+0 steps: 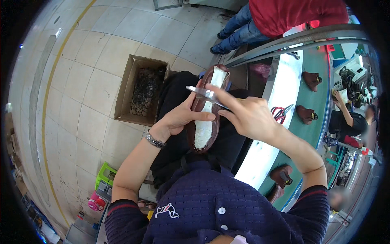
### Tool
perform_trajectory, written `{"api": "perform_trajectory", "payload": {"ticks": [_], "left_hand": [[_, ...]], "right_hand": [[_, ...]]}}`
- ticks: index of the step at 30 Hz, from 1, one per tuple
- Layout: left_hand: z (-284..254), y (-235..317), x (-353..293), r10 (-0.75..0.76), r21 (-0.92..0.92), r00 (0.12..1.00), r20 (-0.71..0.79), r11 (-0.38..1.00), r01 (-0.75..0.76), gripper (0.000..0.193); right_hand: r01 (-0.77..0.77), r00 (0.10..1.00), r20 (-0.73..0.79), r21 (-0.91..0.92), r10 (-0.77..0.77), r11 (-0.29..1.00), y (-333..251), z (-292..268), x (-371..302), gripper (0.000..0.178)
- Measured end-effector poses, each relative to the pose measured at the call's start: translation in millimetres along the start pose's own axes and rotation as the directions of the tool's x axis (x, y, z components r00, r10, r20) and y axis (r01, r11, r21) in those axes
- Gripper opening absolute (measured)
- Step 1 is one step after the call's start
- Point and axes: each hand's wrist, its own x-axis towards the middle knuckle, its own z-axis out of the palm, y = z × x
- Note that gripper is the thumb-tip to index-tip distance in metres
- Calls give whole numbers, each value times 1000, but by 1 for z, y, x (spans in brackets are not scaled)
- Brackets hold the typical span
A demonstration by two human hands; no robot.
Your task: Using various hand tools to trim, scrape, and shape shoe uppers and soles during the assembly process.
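A brown shoe (214,134) lies bottom up across my lap, its pale insole board (203,129) facing me and its edges rough. My left hand (180,116) is closed around the shoe's left side, thumb laid over the board. My right hand (252,116) grips a shiny flat metal blade (198,90), which looks like a knife; its handle is mostly hidden in the fingers. The index finger stretches along the tool, and the blade lies across the shoe's middle, over the board. Whether it touches the board I cannot tell.
Left of my legs stands a cardboard box (122,101) with dark scraps inside. Red-handled scissors (280,114) lie on the white ledge at right. Beyond it, a green conveyor (298,134) carries several brown shoes. A person in red (292,16) stands ahead; another person (345,122) works across the belt.
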Motion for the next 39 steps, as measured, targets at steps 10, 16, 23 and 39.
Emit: {"api": "perform_trajectory", "payload": {"ticks": [10, 16, 23, 39], "left_hand": [[7, -51, -21, 216, -639, 967, 133, 765, -83, 68], [27, -41, -18, 254, -369, 966, -49, 894, -254, 71], [31, -61, -16, 379, -114, 889, -258, 901, -418, 68], [18, -54, -22, 296, -15, 955, -28, 955, -296, 126]], "right_hand": [[115, 964, 266, -345, -20, 932, -24, -5, -35, 80], [220, 950, 293, -383, -108, 897, 2, 2, -33, 85], [131, 921, 386, -165, -58, 978, -34, -55, 7, 61], [65, 903, 416, -382, 109, 922, -41, 9, -12, 84]]}}
